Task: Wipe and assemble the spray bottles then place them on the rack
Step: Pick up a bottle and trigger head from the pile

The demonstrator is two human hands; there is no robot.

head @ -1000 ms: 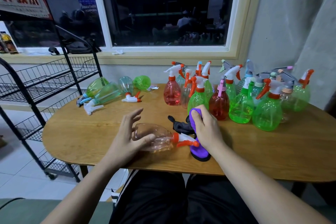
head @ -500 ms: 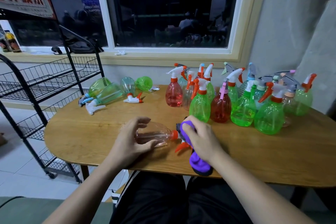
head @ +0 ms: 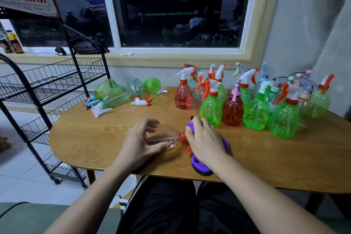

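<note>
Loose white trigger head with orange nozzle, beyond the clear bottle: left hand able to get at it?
Probably yes. Only bare wooden table lies between the left hand and the loose white trigger head. But that hand grips the lying clear plastic bottle, so it must let go first.

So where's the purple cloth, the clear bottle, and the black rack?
purple cloth (head: 196, 162): head view, lower fold
clear bottle (head: 163, 137): head view, belly
black rack (head: 57, 89): head view, upper shelf
</note>
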